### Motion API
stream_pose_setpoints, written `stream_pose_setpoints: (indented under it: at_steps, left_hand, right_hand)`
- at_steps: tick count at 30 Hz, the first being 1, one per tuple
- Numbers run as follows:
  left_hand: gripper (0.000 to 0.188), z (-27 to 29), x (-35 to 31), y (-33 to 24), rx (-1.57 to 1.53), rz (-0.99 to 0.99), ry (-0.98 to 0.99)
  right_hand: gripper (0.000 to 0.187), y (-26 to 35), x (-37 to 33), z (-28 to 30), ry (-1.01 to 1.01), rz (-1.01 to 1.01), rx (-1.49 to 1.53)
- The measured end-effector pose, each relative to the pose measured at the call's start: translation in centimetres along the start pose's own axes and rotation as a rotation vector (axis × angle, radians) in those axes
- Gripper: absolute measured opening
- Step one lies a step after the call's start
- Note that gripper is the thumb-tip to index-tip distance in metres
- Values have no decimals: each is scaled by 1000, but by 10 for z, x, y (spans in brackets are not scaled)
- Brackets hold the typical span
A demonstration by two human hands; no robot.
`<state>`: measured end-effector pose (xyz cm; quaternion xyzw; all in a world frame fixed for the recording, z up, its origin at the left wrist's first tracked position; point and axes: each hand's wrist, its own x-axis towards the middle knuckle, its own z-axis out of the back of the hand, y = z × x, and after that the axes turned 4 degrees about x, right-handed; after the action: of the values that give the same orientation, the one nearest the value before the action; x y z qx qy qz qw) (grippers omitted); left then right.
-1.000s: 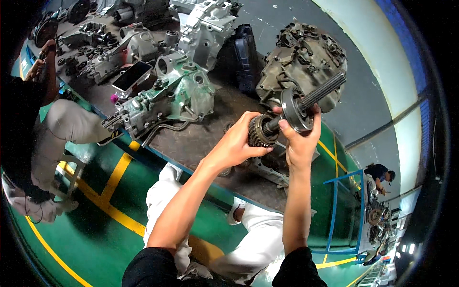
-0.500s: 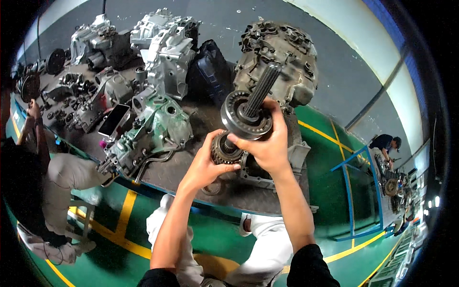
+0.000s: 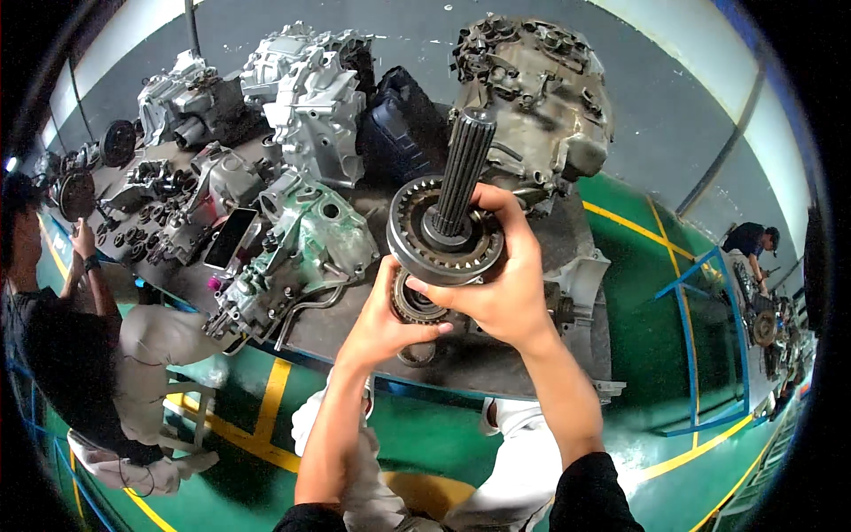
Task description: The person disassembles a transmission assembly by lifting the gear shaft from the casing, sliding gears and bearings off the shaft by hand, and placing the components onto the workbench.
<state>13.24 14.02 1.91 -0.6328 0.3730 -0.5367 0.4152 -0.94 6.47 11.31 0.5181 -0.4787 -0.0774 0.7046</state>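
Above the bench I hold up a transmission gear shaft with both hands. Its splined end points up and leans slightly right. My right hand is wrapped round the thick toothed synchronizer hub from the right, thumb at its lower front. Lower down, my left hand grips the smaller gear on the same shaft, with fingers and thumb on either side. The lower end of the shaft is hidden by my hands. A ring-shaped part lies on the bench just below them.
A green-stained metal housing, a phone and small gears cover the bench left of my hands. Behind stand silver gearbox casings, a black case and a brown gearbox. A co-worker sits at the left; another person works far right.
The shaft has tipped more upright, its splined end swinging left and toward me. Both hands keep their hold, and the whole view has shifted a little.
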Motion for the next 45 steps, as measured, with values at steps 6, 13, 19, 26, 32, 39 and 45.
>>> stream_pose_setpoints:
  at_steps: [6, 13, 19, 26, 32, 39, 45]
  left_hand:
    - [113, 10, 0, 5, -25, 116, 41]
    - [109, 16, -3, 11, 26, 140, 74]
    - [106, 15, -3, 9, 34, 143, 91]
    - [102, 18, -1, 13, -21, 133, 119]
    - [99, 13, -1, 0, 59, 153, 78]
    - [97, 14, -4, -3, 36, 162, 85]
    - [86, 11, 3, -7, 64, 104, 38]
  right_hand:
    - [73, 10, 1, -5, 30, 18, -6]
    - [80, 13, 2, -3, 72, 4, 2]
    - [81, 11, 0, -1, 67, -6, -10]
    - [80, 14, 1, -2, 50, 4, -13]
    - [69, 9, 2, -1, 5, 38, 30]
    - [70, 6, 3, -2, -27, 18, 9]
    - [72, 4, 6, 3, -25, 45, -59]
